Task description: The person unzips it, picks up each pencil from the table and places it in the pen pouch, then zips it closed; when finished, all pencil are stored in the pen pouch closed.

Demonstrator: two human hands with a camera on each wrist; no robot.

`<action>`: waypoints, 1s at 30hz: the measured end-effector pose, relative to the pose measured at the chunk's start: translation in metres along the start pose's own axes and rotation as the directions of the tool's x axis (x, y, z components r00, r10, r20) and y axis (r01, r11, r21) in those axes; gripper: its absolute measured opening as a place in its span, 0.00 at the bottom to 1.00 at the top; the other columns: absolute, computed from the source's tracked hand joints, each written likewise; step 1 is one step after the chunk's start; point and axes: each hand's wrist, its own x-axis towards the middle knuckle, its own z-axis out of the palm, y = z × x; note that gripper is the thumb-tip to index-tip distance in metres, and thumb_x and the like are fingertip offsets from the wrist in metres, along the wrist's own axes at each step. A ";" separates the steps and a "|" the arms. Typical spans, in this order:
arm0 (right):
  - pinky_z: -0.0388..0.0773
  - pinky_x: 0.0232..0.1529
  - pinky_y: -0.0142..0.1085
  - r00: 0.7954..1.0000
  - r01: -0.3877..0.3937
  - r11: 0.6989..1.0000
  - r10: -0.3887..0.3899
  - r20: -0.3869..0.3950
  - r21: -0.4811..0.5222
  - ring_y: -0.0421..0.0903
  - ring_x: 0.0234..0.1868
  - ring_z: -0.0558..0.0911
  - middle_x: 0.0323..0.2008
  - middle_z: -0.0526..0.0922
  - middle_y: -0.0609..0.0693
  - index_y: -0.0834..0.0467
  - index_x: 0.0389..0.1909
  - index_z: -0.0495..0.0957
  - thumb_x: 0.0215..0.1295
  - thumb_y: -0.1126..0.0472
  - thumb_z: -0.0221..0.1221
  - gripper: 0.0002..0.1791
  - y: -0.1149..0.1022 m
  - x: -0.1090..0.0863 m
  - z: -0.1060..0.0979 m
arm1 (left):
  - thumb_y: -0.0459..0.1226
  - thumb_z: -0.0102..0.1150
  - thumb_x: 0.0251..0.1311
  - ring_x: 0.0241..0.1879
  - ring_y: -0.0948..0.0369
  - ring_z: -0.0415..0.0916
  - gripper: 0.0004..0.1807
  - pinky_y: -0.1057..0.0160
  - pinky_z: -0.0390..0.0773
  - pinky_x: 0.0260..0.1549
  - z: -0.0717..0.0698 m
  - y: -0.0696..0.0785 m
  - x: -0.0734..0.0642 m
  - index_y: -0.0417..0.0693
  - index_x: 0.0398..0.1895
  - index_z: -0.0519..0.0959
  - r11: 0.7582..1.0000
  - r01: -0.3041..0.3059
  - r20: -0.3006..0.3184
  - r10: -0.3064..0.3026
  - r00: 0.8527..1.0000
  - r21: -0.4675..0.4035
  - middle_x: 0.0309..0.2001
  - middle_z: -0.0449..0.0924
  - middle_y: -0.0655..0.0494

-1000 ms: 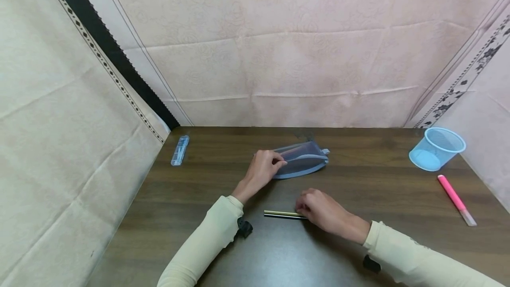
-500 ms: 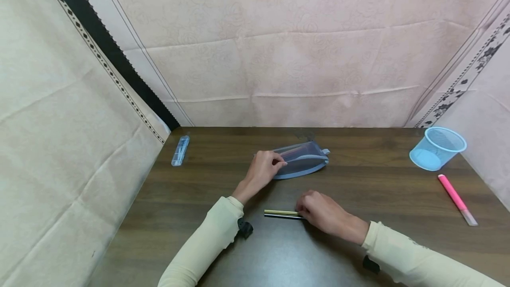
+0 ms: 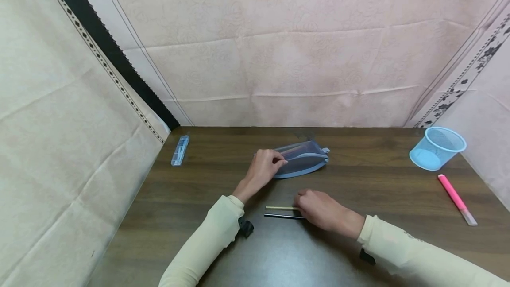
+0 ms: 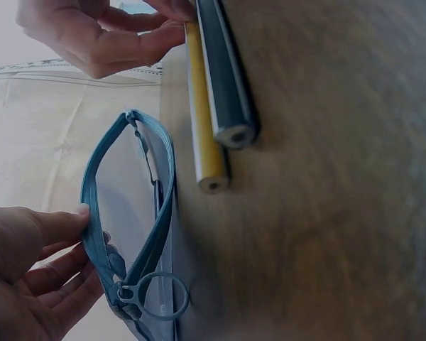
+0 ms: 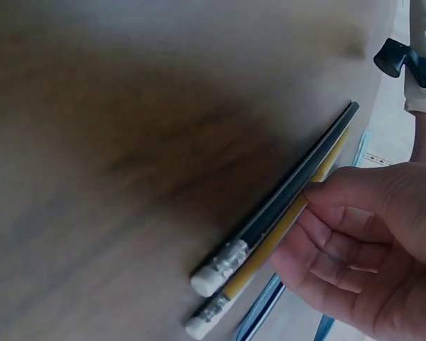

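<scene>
Two pencils have parted at centre frame: right hand [image 3: 318,209] pinches the yellow wooden pencil [image 3: 280,207] off the dark pencil [image 3: 283,216]; left hand [image 3: 264,169] grips the blue mesh zip pouch [image 3: 303,163] open.

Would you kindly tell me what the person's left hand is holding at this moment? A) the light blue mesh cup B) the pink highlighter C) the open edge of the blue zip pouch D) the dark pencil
C: the left hand pinches the zipper edge of the blue zip pouch, holding its mouth open, while the right hand is on the yellow pencil beside the dark pencil.
</scene>
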 end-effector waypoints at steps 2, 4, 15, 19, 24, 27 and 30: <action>0.74 0.26 0.32 1.000 0.008 1.000 -0.008 0.016 -0.019 0.40 0.25 0.75 0.25 0.77 0.46 0.58 0.29 0.80 0.61 0.69 0.63 0.05 0.002 0.002 -0.001 | 0.40 0.66 0.66 0.27 0.68 0.77 0.08 0.72 0.71 0.25 0.000 0.000 0.000 0.48 0.39 0.90 1.000 -0.003 -0.002 0.003 1.000 -0.003 0.37 0.90 0.56; 0.74 0.25 0.32 0.999 0.009 1.000 -0.008 0.031 -0.023 0.39 0.25 0.74 0.24 0.77 0.46 0.58 0.30 0.79 0.61 0.69 0.63 0.04 0.005 0.004 -0.003 | 0.40 0.66 0.66 0.28 0.68 0.77 0.08 0.72 0.72 0.25 0.001 -0.001 -0.001 0.48 0.38 0.90 1.000 -0.001 -0.003 0.001 1.000 -0.007 0.37 0.90 0.55; 0.78 0.33 0.28 0.996 0.004 0.881 -0.046 0.076 0.472 0.32 0.30 0.77 0.29 0.81 0.44 0.56 0.37 0.82 0.62 0.69 0.63 0.06 0.025 0.006 -0.046 | 0.39 0.66 0.66 0.29 0.67 0.78 0.08 0.72 0.73 0.26 0.002 -0.005 -0.001 0.47 0.38 0.90 0.998 0.005 -0.010 -0.005 1.000 -0.061 0.36 0.90 0.55; 0.84 0.40 0.36 0.990 -0.099 0.691 -0.005 0.142 0.716 0.41 0.35 0.84 0.34 0.86 0.55 0.63 0.44 0.83 0.65 0.70 0.58 0.10 0.030 0.005 -0.060 | 0.38 0.66 0.65 0.25 0.66 0.75 0.08 0.73 0.71 0.23 0.001 -0.006 -0.001 0.45 0.37 0.90 0.998 0.002 -0.012 -0.003 1.000 -0.067 0.33 0.89 0.53; 0.85 0.46 0.39 0.917 -0.398 0.176 0.033 0.398 0.901 0.44 0.40 0.87 0.38 0.87 0.54 0.66 0.47 0.81 0.71 0.69 0.52 0.11 0.036 0.005 -0.059 | 0.38 0.66 0.65 0.25 0.67 0.74 0.07 0.73 0.72 0.23 0.001 -0.007 0.000 0.46 0.38 0.90 0.999 0.000 -0.020 -0.001 1.000 -0.054 0.35 0.90 0.53; 0.84 0.49 0.36 0.864 -0.499 -0.132 -0.006 0.503 0.856 0.43 0.42 0.87 0.39 0.87 0.53 0.66 0.48 0.80 0.75 0.69 0.50 0.12 0.039 0.005 -0.049 | 0.39 0.66 0.65 0.27 0.67 0.76 0.07 0.73 0.74 0.25 0.001 -0.007 0.000 0.47 0.38 0.90 0.999 -0.004 -0.020 0.003 1.000 -0.048 0.36 0.90 0.54; 0.83 0.50 0.35 0.839 -0.516 -0.291 0.018 0.544 0.806 0.44 0.44 0.88 0.41 0.88 0.54 0.68 0.51 0.78 0.76 0.69 0.48 0.12 0.043 0.007 -0.035 | 0.40 0.66 0.65 0.28 0.67 0.76 0.08 0.72 0.73 0.26 0.001 -0.007 0.000 0.48 0.39 0.90 0.999 0.000 -0.017 0.000 1.000 -0.039 0.36 0.90 0.55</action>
